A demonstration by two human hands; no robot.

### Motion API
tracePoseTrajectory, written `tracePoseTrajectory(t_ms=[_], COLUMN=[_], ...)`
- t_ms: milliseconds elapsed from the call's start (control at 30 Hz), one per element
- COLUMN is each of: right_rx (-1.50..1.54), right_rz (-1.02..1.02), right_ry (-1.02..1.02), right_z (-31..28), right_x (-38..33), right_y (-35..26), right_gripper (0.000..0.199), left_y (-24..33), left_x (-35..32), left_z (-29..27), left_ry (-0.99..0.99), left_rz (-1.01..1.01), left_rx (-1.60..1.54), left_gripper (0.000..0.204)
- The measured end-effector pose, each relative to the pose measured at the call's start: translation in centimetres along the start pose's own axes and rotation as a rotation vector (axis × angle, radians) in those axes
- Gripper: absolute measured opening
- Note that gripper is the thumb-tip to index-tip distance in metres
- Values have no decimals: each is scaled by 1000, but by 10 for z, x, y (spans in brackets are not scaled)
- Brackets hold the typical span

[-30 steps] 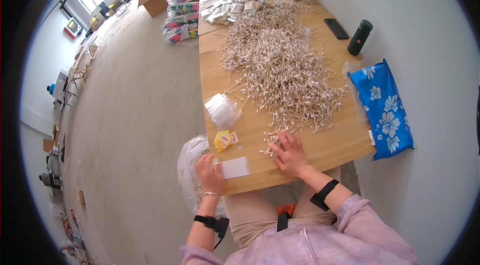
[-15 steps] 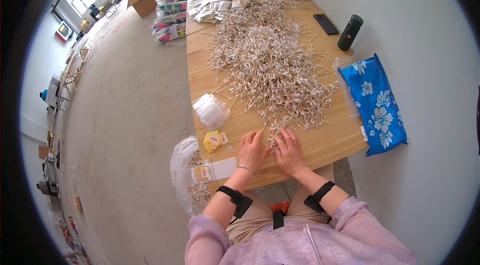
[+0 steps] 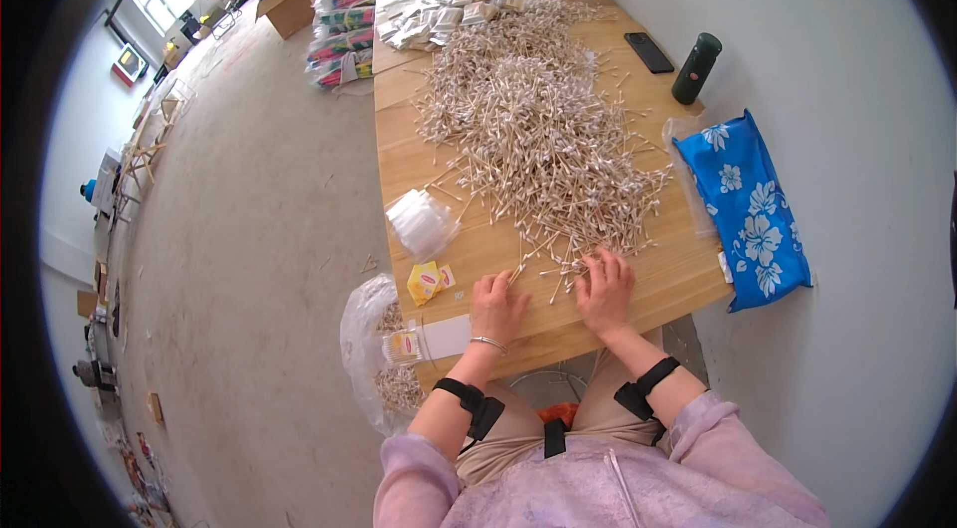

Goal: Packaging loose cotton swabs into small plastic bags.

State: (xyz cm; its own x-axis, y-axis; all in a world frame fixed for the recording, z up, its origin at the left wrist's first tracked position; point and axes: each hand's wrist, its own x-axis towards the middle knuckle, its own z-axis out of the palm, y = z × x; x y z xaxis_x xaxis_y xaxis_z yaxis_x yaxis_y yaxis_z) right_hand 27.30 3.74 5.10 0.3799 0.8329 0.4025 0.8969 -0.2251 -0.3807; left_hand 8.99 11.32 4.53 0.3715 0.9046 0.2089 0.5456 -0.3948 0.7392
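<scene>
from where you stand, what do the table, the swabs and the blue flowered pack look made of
Table: wood or wood-look laminate, satin, with fine grain lines.
Swabs: probably wooden sticks, matte and tan, with white, cotton-like tips.
Blue flowered pack: likely plastic film, smooth and printed; coated fabric is possible.

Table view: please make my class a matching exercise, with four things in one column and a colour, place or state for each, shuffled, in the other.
Column 1
1. Cotton swabs
2. Phone
3. Bottle
4. Large pack

Column 2
A. Blue with white flowers
B. Black, lying flat
C. In a big heap on the table
D. Dark green, near the wall

Right pairs: 1-C, 2-B, 3-D, 4-A
</scene>
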Motion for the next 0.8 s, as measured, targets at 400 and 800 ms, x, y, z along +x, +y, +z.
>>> tracePoseTrajectory(t_ms=[400, 800], right_rx=[-7, 195], right_rz=[-32, -316], right_ry=[32, -78], right_z=[19, 37], right_x=[2, 6], right_y=[-9, -49], right_gripper=[34, 15], left_y=[-11, -9], left_x=[-11, -37], left_z=[-9, -28], left_ry=[26, -74], left_rz=[57, 125], left_rx=[50, 60], left_gripper=[7, 11])
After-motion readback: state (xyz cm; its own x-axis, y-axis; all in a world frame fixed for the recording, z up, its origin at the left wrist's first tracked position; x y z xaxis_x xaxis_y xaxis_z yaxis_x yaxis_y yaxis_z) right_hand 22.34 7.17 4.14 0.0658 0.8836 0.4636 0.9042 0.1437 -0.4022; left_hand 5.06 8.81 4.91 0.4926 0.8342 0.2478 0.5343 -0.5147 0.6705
